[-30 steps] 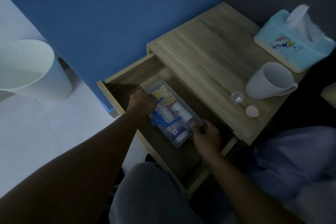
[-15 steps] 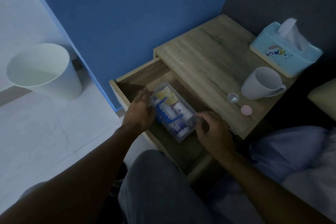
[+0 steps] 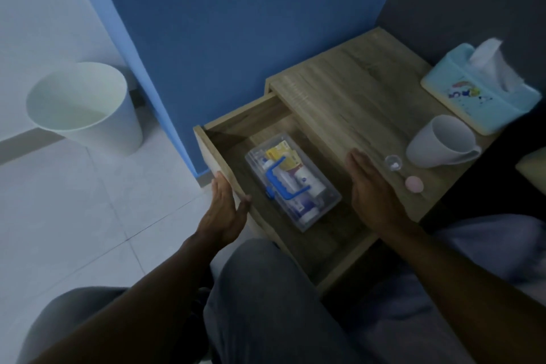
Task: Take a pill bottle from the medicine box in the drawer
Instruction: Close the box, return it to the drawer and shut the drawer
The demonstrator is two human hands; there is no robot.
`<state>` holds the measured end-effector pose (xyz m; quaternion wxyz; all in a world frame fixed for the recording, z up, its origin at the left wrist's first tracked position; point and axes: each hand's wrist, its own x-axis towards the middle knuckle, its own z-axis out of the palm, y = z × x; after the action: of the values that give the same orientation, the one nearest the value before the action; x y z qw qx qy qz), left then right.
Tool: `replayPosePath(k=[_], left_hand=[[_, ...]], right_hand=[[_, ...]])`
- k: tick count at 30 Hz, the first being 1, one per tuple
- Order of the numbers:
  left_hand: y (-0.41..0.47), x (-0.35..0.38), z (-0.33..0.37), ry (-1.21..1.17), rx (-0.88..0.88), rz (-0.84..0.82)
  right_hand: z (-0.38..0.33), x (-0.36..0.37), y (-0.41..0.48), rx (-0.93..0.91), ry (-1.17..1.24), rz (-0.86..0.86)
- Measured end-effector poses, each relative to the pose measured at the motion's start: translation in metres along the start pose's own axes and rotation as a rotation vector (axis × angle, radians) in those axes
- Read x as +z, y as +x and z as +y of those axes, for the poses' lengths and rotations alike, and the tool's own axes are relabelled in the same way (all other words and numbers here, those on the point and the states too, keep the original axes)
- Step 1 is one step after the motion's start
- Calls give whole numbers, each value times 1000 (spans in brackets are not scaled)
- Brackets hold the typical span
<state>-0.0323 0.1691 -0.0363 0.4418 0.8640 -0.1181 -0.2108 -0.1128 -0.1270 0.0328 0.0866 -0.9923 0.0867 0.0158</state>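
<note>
The clear plastic medicine box (image 3: 325, 207) with a blue handle (image 3: 280, 183) lies shut in the open wooden drawer (image 3: 224, 162). Through its lid I see white bottles (image 3: 307, 180) and yellow packets. My left hand (image 3: 226, 210) rests open against the drawer's left wall, holding nothing. My right hand (image 3: 372, 189) hovers open, fingers together, over the right side of the drawer at the bedside table's front edge. Neither hand touches the box.
On the bedside table (image 3: 348, 97) stand a white mug (image 3: 443, 142), a small clear cap (image 3: 393, 162), a pink disc (image 3: 414, 184) and a blue tissue box (image 3: 472, 97). A white bin (image 3: 85, 109) stands on the tiled floor at left. My knees are below the drawer.
Both hands have let go of the medicine box and drawn apart, the left to the drawer's left wall, the right toward the table edge. The box stays in the drawer.
</note>
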Motion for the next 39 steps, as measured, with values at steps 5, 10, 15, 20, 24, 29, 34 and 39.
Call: replayPosePath(k=[5, 10, 15, 20, 24, 29, 34, 39], left_hand=[[19, 9, 2, -75, -11, -51], [39, 29, 23, -197, 33, -103], [62, 46, 37, -239, 15, -152], [82, 65, 53, -334, 25, -196], [97, 81, 70, -348, 34, -215], [120, 103, 86, -332, 82, -165], [134, 114, 95, -318, 119, -132], [147, 119, 95, -313, 103, -171]], right_hand=[[11, 3, 7, -41, 124, 41], [30, 7, 10, -119, 227, 78], [39, 15, 11, -187, 248, 93], [41, 21, 11, -202, 279, 140], [42, 25, 13, -211, 380, 166], [50, 29, 13, -224, 469, 175], [49, 30, 12, -232, 430, 149], [48, 28, 11, -230, 393, 156]])
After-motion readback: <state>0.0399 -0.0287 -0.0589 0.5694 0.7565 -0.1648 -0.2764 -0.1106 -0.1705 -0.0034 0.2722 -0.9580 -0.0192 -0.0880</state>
